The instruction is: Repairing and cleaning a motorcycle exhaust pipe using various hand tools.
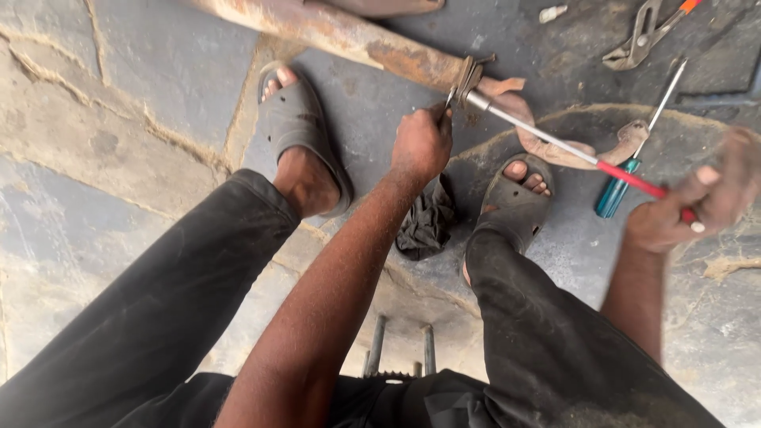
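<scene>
Starting at your left: your left hand [422,143] is clenched right at the end of the rusty pipe [341,36], fingertips pinched on something small and metallic against the bracket [466,78] that sits on the pipe end. I can't tell if it's a nut, a clip or a second little tool, it's mostly hidden behind your knuckles. Just past that grip, toward your other hand, the socket end of the long red-handled wrench [555,143] is seated on the bracket, and its steel shaft runs out diagonally to your right hand [697,206], which is wrapped tight round the red handle (a bit motion-blurred, so probably mid-swing).

So you look to be in the turning stage on that fastener at the pipe end, steadying with one hand and cranking with the other. I'd say the next move wants the socket kept square on the head while the pinching hand holds its piece from spinning; if the shaft tilts, it could slip off the rusty bit.

Other stuff around: a dark rag [428,222] below your left wrist between your sandals, a strip of worn tan rubber or leather [555,150] under the shaft, a teal-handled screwdriver [626,178] just beside your right hand, and pliers [642,40] further out beyond it.
</scene>
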